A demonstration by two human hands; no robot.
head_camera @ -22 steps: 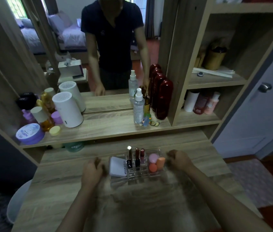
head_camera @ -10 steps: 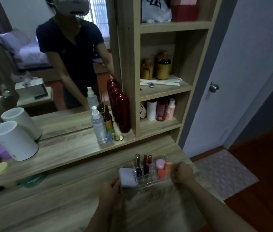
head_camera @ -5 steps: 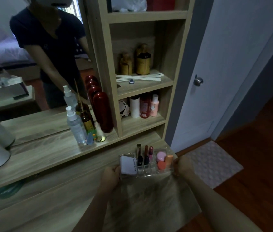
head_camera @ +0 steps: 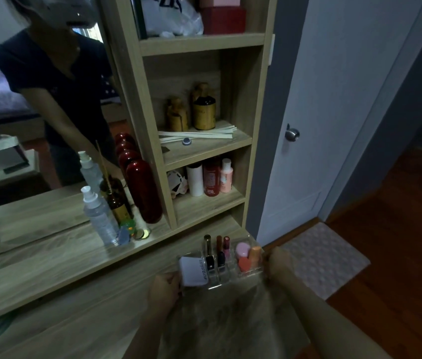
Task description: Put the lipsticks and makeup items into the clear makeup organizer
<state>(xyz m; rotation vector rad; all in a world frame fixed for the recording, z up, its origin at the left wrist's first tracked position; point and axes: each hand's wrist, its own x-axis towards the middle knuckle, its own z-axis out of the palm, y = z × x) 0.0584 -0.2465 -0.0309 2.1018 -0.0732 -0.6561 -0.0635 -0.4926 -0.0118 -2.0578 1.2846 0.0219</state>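
over at the far left edge of the tabletop [head_camera: 49,301] sits a raised ledge with a spray bottle [head_camera: 98,216], an amber bottle [head_camera: 118,206] and a tall red bottle [head_camera: 144,193] standing close together in front of the mirror [head_camera: 36,99]. moving right, the left hand [head_camera: 164,288] is curled around the left end of the organizer [head_camera: 230,277], fingers clamped on its wall just beside the white compact [head_camera: 194,270] that lies in the leftmost compartment. next come three lipsticks [head_camera: 217,251] standing upright in the middle slots, side by side. right of them, a pink sponge [head_camera: 242,249], a red sponge [head_camera: 244,264] and an orange sponge [head_camera: 254,255] fill the right compartment, touching one another. the right hand [head_camera: 278,263] grips the organizer's right end, closed on it. the organizer is near the tabletop's right edge, close to the shelf unit [head_camera: 204,151]; whether it rests on the wood or is lifted i cannot tell. beyond the edge lie a mat [head_camera: 321,257] and a white door [head_camera: 334,99].
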